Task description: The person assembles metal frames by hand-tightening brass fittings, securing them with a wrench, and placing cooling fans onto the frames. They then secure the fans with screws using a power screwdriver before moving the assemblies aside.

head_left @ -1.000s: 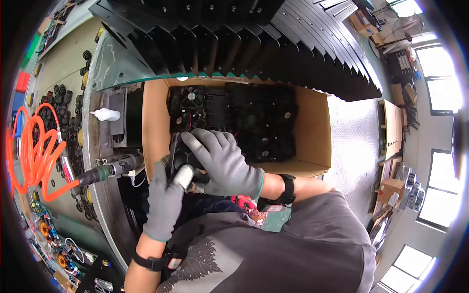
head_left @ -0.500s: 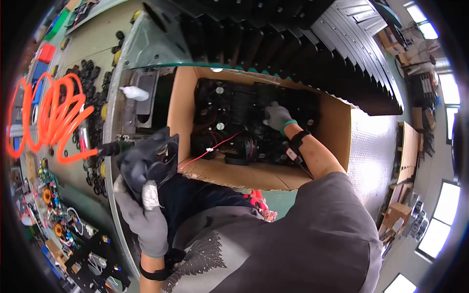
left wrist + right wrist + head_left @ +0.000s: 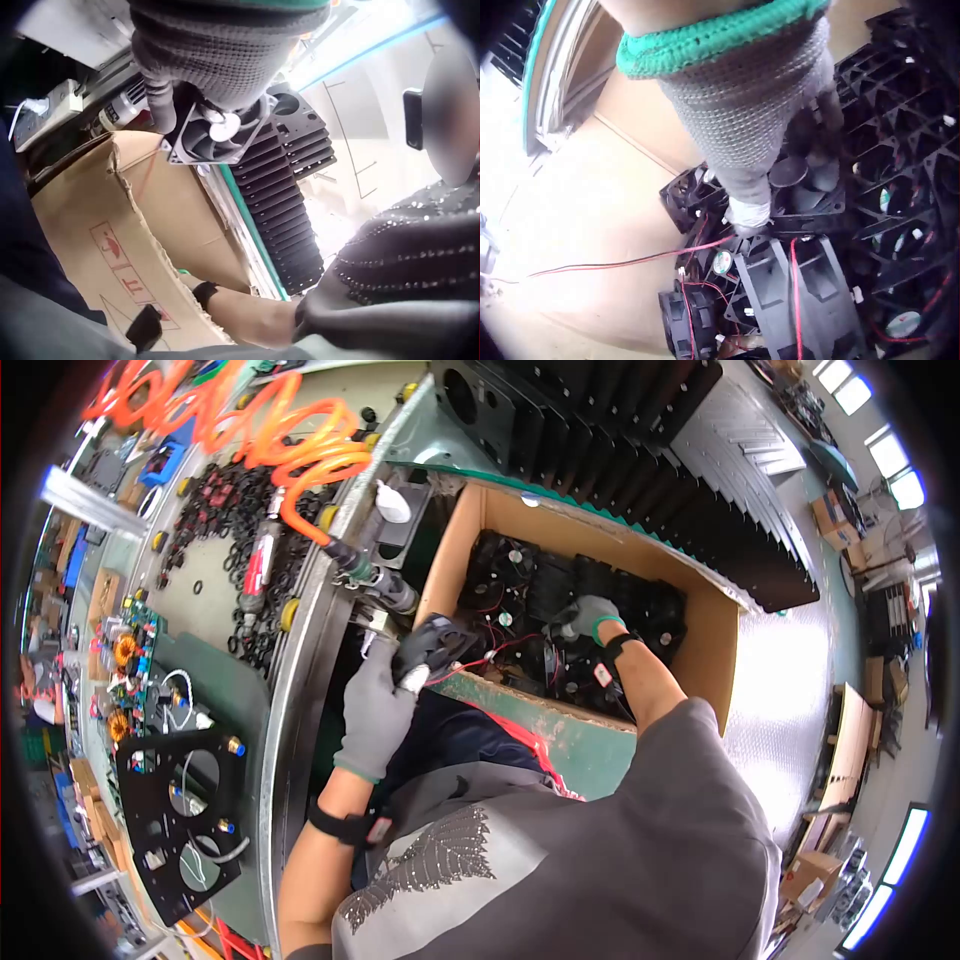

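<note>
A black cooling fan (image 3: 435, 645) is in my left hand (image 3: 375, 710), held beside the near left corner of a cardboard box (image 3: 712, 650). In the left wrist view the fan (image 3: 216, 136) shows its square frame, blades and pale hub, with gloved fingers at its edge. My right hand (image 3: 597, 618) is down inside the box among many black fans. The right wrist view shows its taped thumb and fingers gripping the frame of a square fan (image 3: 808, 187). Red and black wires trail from the fans. Both hands wear grey gloves.
A row of black finned metal panels (image 3: 640, 480) stands behind the box. To the left are a power tool (image 3: 385, 585) with an orange coiled hose (image 3: 320, 455), a white bottle (image 3: 393, 503) and a metal bench edge (image 3: 290, 730). A black plate (image 3: 165, 800) lies farther left.
Both hands were at one fan by the box's near edge. The right hand has gone into the box and grips another fan; the left keeps its fan. The head view has turned left.
</note>
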### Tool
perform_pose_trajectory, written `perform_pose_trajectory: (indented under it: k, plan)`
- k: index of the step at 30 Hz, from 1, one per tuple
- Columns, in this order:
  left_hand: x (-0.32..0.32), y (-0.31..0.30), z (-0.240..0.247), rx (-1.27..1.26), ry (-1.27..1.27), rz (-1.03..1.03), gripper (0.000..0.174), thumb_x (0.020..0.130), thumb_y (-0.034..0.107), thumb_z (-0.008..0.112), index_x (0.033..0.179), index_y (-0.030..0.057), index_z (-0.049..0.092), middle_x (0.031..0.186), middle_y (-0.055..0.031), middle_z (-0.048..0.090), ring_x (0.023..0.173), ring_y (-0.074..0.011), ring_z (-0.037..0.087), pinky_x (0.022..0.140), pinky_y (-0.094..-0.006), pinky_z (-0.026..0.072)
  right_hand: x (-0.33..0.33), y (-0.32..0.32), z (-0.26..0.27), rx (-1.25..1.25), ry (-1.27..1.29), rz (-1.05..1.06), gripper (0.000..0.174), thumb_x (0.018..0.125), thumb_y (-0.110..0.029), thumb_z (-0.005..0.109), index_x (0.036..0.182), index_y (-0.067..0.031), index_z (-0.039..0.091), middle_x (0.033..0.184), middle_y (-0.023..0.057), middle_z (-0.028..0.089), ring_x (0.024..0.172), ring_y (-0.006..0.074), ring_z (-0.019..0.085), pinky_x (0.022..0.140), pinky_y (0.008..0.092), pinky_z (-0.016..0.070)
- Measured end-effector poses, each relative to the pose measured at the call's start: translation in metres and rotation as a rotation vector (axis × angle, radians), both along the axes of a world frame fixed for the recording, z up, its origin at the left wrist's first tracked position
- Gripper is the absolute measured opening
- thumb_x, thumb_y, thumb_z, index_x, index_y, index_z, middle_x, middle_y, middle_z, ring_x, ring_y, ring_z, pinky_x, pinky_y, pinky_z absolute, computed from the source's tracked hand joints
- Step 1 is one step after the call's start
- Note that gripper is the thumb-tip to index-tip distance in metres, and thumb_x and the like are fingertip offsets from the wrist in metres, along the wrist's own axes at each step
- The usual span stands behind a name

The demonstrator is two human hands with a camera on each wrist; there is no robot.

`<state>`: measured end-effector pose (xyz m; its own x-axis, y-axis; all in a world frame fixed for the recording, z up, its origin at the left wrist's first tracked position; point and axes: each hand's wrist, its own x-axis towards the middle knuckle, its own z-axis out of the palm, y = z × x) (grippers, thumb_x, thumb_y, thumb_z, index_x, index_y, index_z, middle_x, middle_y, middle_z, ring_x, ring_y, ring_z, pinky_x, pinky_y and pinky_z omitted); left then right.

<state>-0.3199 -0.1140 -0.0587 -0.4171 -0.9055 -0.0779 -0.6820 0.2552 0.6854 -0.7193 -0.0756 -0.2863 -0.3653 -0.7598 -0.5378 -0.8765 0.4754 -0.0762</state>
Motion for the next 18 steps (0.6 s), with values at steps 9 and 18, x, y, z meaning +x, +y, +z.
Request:
perform_pose_trajectory:
  k: [9, 18]
  plan:
    - [0.000, 0.001, 0.021, 0.511, 0.760, 0.230, 0.037, 0.096, 0.017, 0.065, 0.125, -0.0004, 0.051, 0.105, -0.0109, 0.065, 0.079, -0.0188, 0.070, 0.064, -0.0294, 0.0602, 0.035, 0.018, 0.234, -0.669, -1.479, -0.107, 0.046, 0.082, -0.031, 0.080, 0.113, -0.0012, 0.063, 0.089, 0.0005, 0.064, 0.075, 0.0054, 0.058, 0.063, 0.0217, 0.0496]
    - [0.087, 0.049, 0.144, -0.536, 0.448, 0.224, 0.023, 0.101, 0.013, 0.053, 0.120, 0.0010, 0.060, 0.114, -0.0121, 0.063, 0.090, -0.0173, 0.067, 0.071, -0.0285, 0.0549, 0.182, -0.018, 0.382, -0.816, -0.913, 0.615, 0.040, 0.085, -0.019, 0.077, 0.118, -0.0005, 0.065, 0.085, 0.0061, 0.065, 0.083, 0.0121, 0.059, 0.078, 0.0271, 0.0519]
